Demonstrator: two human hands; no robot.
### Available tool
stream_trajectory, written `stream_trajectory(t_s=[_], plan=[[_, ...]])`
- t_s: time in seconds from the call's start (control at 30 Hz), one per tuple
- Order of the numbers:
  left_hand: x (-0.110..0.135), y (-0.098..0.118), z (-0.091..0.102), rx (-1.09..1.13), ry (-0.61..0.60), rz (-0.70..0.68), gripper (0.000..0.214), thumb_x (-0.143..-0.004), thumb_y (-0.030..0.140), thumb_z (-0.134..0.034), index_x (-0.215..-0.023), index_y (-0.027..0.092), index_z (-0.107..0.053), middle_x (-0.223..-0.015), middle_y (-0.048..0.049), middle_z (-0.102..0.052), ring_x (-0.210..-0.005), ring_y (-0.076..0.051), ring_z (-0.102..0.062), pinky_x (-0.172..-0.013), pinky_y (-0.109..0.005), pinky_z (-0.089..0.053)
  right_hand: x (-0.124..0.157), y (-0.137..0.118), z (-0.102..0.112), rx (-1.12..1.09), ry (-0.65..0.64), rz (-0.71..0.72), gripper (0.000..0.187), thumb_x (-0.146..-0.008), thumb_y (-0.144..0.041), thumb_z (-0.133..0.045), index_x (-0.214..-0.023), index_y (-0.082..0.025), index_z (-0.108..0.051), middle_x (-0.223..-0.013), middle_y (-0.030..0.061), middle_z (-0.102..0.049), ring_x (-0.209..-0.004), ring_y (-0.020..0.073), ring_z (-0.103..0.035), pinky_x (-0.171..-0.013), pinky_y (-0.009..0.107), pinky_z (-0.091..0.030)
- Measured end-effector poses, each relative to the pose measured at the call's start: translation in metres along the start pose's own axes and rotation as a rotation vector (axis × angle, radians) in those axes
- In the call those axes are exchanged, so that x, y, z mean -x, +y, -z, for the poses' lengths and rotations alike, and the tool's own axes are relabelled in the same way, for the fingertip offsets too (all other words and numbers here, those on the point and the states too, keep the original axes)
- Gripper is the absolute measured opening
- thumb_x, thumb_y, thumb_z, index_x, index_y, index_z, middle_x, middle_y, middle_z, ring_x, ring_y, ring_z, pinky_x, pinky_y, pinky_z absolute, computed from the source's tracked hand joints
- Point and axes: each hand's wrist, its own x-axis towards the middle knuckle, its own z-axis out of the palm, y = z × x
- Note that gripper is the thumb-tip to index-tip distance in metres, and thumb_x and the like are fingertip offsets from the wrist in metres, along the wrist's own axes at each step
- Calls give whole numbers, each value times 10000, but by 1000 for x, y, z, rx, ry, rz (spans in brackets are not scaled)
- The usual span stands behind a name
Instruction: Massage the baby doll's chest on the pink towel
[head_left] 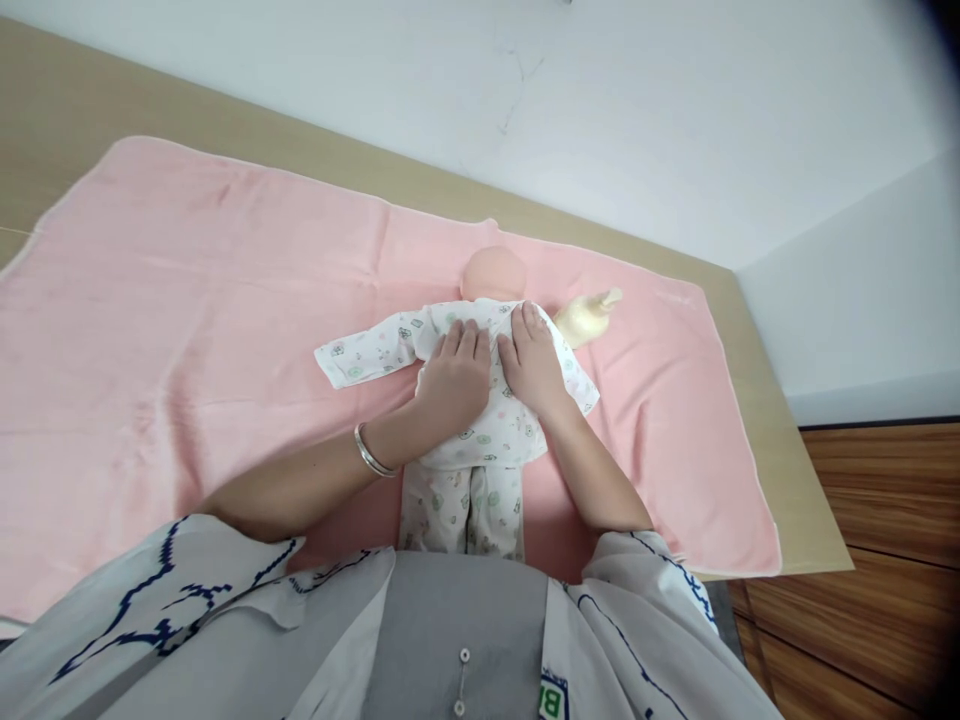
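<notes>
A baby doll (493, 272) lies on its back on a pink blanket (187, 300), head toward the wall. It wears a white printed top (375, 350) and matching trousers (461, 505). My left hand (454, 378) lies flat on the left of the doll's chest, fingers stretched out, a silver bangle on the wrist. My right hand (531, 362) lies flat beside it on the right of the chest, fingers together and extended. The doll's bare arm (589, 315) sticks out to the right. The left sleeve spreads out to the left on the blanket.
The blanket covers most of a light wooden table (780, 420) set against a white wall (600, 100). The table's right edge drops to a brown wooden floor (885, 560). My patterned sleeves and grey front fill the bottom of the view.
</notes>
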Motion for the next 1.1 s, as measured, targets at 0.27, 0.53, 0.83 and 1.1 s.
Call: stream_trajectory(t_s=[0.27,0.53,0.83,1.1], plan=[[-34,-47,-2,195,35,115,591,-1029,368,-348,-1495,16,-439,-1572,-220,-443,-1504,-339,-362,-1241,-519,-307,44,-41,1,92,24,15,557,-1010,-274,-337,-1481,-4,-461,-1545,234,-480,-1497,345,-391,-1244,525,-330],[-16,-15,-1,55,63,127,575,-1027,306,-316,-1452,-56,-455,-1545,-290,-443,-1499,-383,-357,-1235,-546,-285,14,-15,-1,-58,18,-56,620,-1043,-394,-281,-1534,-28,-381,-1626,197,-366,-1558,302,-270,-1284,521,-235],[-8,-20,-16,119,156,45,578,-1021,331,-338,-1514,33,-387,-1616,-223,-365,-1542,-356,-264,-1258,-557,-226,11,-12,-18,-19,130,-81,628,-1044,-396,-259,-1540,-22,-350,-1629,209,-356,-1556,335,-245,-1265,562,-215],[-7,-16,-13,116,139,62,577,-1014,333,-337,-1511,44,-392,-1610,-227,-376,-1543,-350,-271,-1253,-561,-223,9,-10,-16,45,149,-49,571,-1040,-362,-293,-1480,-27,-435,-1549,215,-476,-1491,319,-374,-1252,532,-253]])
